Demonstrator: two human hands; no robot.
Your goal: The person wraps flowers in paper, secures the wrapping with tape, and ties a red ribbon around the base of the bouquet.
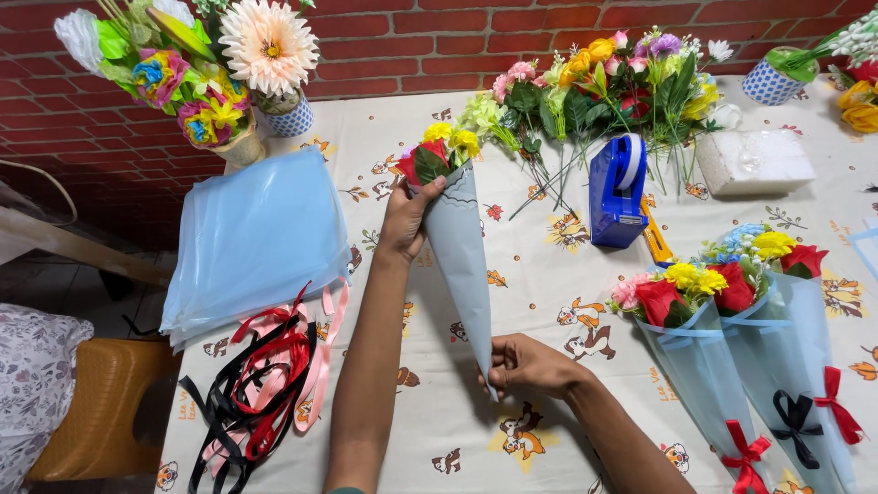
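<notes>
A small bouquet of yellow and red flowers sits in a light blue paper cone lying on the table. My left hand grips the cone's wide upper end, thumb over its edge just below the flowers. My right hand pinches the cone's pointed lower tip against the table. Both forearms reach in from the bottom edge.
A stack of light blue sheets and a tangle of red, black and pink ribbons lie left. A blue tape dispenser, loose flowers and a white foam block sit behind. Wrapped bouquets lie right. Flower vases stand back left.
</notes>
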